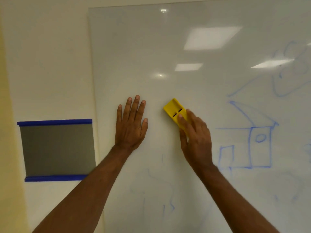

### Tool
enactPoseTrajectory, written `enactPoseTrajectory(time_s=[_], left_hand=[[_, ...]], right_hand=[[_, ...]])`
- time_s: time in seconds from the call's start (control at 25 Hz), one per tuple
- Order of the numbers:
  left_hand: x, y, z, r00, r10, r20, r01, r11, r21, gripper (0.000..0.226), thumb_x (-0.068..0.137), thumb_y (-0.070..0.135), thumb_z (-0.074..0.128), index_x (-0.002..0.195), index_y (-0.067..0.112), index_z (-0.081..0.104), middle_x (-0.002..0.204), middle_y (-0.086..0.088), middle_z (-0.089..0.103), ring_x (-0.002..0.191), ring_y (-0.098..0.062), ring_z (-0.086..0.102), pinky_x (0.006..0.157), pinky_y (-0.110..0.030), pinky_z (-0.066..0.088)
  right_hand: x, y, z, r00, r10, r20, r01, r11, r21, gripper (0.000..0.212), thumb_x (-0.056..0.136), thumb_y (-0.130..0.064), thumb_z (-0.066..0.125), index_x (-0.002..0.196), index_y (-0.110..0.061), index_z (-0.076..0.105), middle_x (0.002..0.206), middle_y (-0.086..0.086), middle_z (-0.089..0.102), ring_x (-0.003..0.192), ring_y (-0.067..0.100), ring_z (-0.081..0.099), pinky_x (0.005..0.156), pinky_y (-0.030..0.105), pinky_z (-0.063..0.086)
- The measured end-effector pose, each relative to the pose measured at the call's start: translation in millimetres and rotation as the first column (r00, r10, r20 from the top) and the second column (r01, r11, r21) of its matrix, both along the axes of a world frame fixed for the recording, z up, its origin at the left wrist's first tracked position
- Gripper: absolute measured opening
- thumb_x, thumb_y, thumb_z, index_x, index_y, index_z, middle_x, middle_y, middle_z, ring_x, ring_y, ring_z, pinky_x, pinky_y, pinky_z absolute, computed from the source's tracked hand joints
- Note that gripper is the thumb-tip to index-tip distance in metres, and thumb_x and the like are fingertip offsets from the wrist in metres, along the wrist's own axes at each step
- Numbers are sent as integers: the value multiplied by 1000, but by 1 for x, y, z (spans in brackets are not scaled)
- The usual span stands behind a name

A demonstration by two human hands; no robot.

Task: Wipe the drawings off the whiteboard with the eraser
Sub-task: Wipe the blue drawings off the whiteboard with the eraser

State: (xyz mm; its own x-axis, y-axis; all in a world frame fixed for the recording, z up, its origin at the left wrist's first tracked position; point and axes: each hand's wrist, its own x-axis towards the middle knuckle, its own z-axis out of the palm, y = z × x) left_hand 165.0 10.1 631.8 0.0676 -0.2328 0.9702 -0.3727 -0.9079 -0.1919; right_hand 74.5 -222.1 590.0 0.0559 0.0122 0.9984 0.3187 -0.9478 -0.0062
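Fingers (180, 117) of the right hand (196, 140) are closing over the lower end of the yellow eraser (175, 111), pressing it flat against the whiteboard (151, 47). The eraser's long axis is tilting up and to the left, so its free end is pointing away from the ink that is waiting to be wiped. From those fingers, the blue house drawing (252, 140) is lying to the right and slightly lower, well apart from the eraser, with bare board between them. More blue scribbles (286, 78) are sitting higher up on the right, and faint blue marks (166, 207) are trailing below, near the bottom of the view.

The left hand (131, 125) is resting palm-down on the board with its fingers spread and gripping nothing; it is sitting to the left of the eraser, on the side far from the house. The right hand is therefore both the 1 holding the tool and the nearer of the 2 to the drawings, so the coming stroke is probably calling for a sweep rightward.

Beyond the board's left edge, a grey panel (57, 148) with blue strips is hanging on the wall.
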Motion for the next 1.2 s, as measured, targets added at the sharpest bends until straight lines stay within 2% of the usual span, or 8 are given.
enactPoseTrajectory(time_s=[0.2, 0.28, 0.6, 0.72, 0.88, 0.96, 1.08, 1.2], left_hand=[[3, 22, -15, 1000, -2, -26, 3, 1000, 14, 64, 108, 39, 32, 167, 18, 20, 176, -6, 14, 163, -27, 10, 132, -53, 7], [4, 28, -20, 999, -1, -33, 1, 1000, 4, 64, 108, 40, 30, 167, 18, 18, 176, -6, 14, 163, -27, 9, 132, -53, 7], [5, 44, -27, 998, 0, -69, -1, 1000, -11, 64, 108, 39, 31, 167, 18, 19, 176, -6, 15, 163, -27, 10, 132, -55, 8], [8, 57, -37, 998, 9, -63, -13, 999, -52, 64, 108, 39, 30, 167, 18, 19, 176, -6, 15, 163, -27, 10, 132, -55, 9], [10, 77, -53, 997, 32, -76, -37, 997, -70, 64, 108, 38, 29, 168, 19, 16, 176, -5, 14, 163, -27, 9, 132, -55, 10], [11, 84, -59, 996, 19, -90, -26, 996, -83, 63, 109, 38, 29, 168, 19, 16, 176, -6, 13, 163, -27, 8, 132, -55, 11], [12, 87, -66, 995, -28, -94, 19, 995, -99, 62, 109, 35, 30, 167, 17, 19, 176, -7, 14, 163, -28, 8, 132, -54, 13], [14, 88, -72, 993, -56, -102, 44, 993, -114, 63, 108, 32, 32, 167, 16, 20, 176, -7, 14, 163, -28, 8, 133, -51, 11]], right_hand=[[-1, 22, -136, 991, 17, -136, -64, 936, -347, 61, 87, -6, 71, 143, -24, 59, 158, 6, 47, 130, 36, 57, 103, 47, 49], [-6, 19, -151, 983, 23, -180, -96, 909, -407, 55, 89, -11, 69, 142, -25, 60, 159, 3, 45, 128, 35, 58, 102, 46, 50], [10, 26, -4, 1000, 11, -7, -11, 999, 33, 38, 100, -26, 61, 138, -23, 61, 153, 5, 52, 121, 36, 56, 102, 44, 46], [17, 46, -62, 999, 9, -44, -13, 996, -90, 35, 100, -24, 65, 135, -24, 66, 150, 7, 57, 121, 38, 61, 105, 46, 48], [7, 59, -194, 983, 11, -184, -89, 901, -425, 55, 80, -6, 81, 130, -27, 69, 147, 5, 60, 118, 36, 65, 102, 44, 50], [0, 60, -219, 967, 1, -253, -127, 866, -484, 60, 77, -6, 83, 129, -29, 67, 148, 2, 57, 118, 33, 63, 99, 43, 51], [5, 61, -174, 977, -21, -211, -70, 907, -415, 53, 81, -8, 80, 128, -28, 69, 147, 4, 58, 119, 35, 63, 100, 43, 47], [17, 69, -88, 995, 25, -101, -39, 990, -138, 32, 99, -23, 67, 131, -25, 68, 147, 5, 59, 121, 37, 62, 103, 45, 47]])
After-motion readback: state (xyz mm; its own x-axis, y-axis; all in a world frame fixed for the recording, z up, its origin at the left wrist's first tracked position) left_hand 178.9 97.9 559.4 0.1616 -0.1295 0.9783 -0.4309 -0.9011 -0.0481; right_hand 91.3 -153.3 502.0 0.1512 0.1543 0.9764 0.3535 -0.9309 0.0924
